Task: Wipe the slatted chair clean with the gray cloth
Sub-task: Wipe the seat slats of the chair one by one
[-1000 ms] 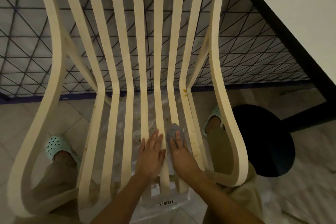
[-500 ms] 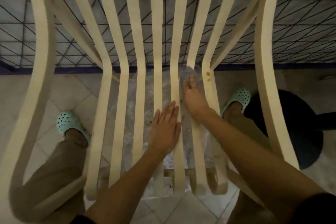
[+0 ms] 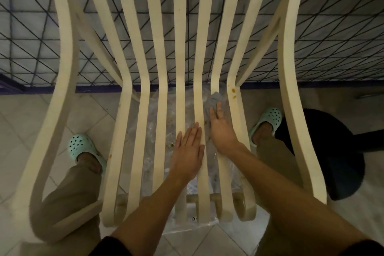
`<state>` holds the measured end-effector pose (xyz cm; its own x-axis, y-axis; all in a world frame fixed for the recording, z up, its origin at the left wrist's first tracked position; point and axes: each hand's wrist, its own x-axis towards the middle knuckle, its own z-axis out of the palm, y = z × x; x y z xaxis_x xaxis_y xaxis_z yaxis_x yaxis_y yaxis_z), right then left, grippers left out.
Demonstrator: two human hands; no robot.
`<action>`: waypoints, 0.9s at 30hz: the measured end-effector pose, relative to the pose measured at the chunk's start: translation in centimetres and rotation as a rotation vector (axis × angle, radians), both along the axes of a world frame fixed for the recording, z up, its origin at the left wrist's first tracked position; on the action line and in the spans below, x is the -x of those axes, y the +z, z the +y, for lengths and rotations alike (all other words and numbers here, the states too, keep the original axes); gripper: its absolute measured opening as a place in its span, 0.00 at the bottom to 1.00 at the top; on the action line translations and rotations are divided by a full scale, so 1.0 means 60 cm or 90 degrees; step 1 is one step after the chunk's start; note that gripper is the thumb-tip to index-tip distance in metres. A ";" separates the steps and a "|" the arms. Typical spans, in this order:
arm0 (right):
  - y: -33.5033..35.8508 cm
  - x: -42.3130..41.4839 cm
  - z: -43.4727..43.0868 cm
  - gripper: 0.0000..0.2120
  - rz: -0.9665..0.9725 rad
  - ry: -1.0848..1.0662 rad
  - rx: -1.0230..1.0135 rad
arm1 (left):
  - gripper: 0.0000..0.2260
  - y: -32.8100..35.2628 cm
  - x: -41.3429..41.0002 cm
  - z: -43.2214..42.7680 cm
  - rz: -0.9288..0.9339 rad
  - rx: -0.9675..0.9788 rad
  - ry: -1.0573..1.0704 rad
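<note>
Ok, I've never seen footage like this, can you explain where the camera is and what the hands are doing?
No machine here: the one camera sits on a person's head, looking down at their own bare arms. Below is a cream slatted chair, seen from above. The left hand lies flat on the slats. The right hand presses a crumpled gray cloth onto a slat near the seat's bend, fingers straight. Orange-brown stains mark the next slat to the right. A clear plastic sheet lies under the seat, and mint-green clogs are on the feet.
</note>
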<state>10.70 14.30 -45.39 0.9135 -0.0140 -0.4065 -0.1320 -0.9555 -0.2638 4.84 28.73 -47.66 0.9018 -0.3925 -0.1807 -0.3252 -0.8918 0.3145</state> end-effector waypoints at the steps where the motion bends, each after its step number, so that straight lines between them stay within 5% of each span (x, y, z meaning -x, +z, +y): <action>1: 0.004 0.017 0.003 0.37 0.002 -0.002 -0.002 | 0.26 0.004 0.011 0.001 0.005 -0.001 0.003; 18: 0.040 0.288 0.037 0.44 0.034 -0.002 -0.020 | 0.27 0.032 0.168 0.020 0.074 -0.035 -0.036; 27: 0.053 0.363 0.034 0.36 0.027 0.024 -0.031 | 0.36 0.037 0.187 0.026 0.081 -0.020 -0.054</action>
